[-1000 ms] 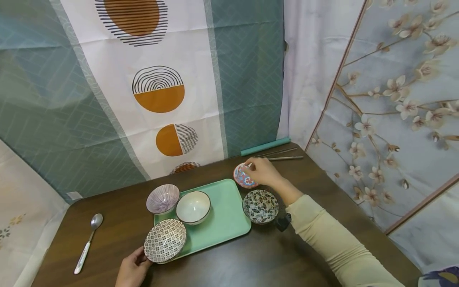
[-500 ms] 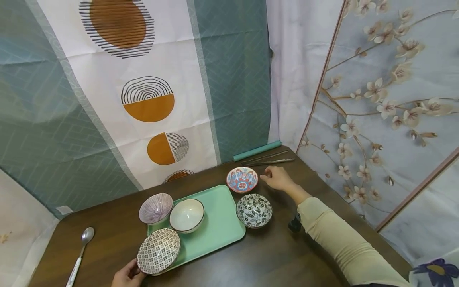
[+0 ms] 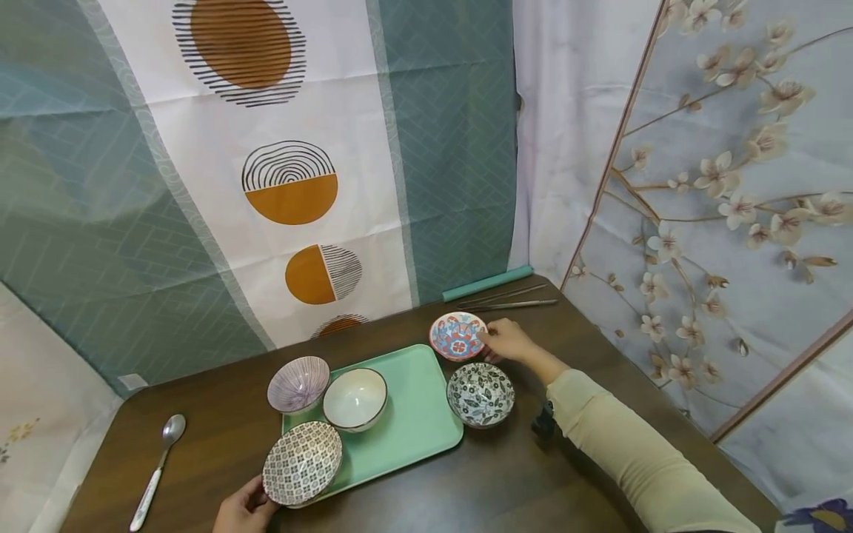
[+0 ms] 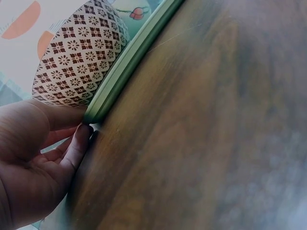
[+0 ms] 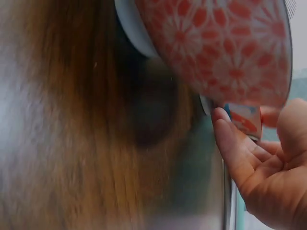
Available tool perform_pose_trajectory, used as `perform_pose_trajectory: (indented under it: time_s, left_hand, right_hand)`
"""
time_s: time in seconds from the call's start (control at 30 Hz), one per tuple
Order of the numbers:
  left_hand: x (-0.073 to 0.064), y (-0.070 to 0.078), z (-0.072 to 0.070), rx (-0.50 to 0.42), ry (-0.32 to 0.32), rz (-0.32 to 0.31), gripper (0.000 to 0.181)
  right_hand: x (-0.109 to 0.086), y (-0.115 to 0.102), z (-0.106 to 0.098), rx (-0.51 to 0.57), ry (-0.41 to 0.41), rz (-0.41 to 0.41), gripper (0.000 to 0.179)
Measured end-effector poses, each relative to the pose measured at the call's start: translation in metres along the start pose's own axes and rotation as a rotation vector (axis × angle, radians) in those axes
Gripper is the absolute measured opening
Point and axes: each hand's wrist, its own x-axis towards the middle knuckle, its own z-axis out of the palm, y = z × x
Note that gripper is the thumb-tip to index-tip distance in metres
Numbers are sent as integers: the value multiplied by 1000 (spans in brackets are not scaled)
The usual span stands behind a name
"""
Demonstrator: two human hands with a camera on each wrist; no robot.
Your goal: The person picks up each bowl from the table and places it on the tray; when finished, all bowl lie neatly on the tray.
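In the head view my left hand [image 3: 245, 509] is at the near left corner of a green tray [image 3: 426, 403]. In the left wrist view its thumb and fingers pinch the tray corner, right beside a brown-patterned bowl [image 4: 79, 57]. My right hand [image 3: 513, 342] grips the right rim of a small red-and-blue bowl [image 3: 458, 336], thumb over the rim and fingers below. In the right wrist view part of that bowl is hidden behind a nearer bowl with red flowers outside [image 5: 225, 48]. A white bowl [image 3: 355, 398] and a purple-streaked bowl [image 3: 298, 383] are at the tray's left side.
A dark floral bowl [image 3: 480, 394] stands at the tray's right edge, close to my right forearm. Behind the small bowl lie several thin metal sticks [image 3: 513, 304] and a teal roll [image 3: 488, 283]. A spoon [image 3: 158, 470] lies at the far left of the wooden table [image 3: 206, 429].
My right hand was over the red-and-blue bowl, then drew off to its right, and now grips its right rim. My left hand has stayed at the tray corner.
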Motion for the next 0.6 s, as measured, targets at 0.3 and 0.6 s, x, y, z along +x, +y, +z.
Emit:
perform_pose_trajectory:
  time_s: [0.3,0.6]
  left_hand:
    - [-3,3,-1,-6,-8,4,49]
    - [-3,5,-4,38,8,15,48]
  right_hand:
    - [1,-11,1,117,2,74,21]
    - [6,-45,-13,122,-59,64,27]
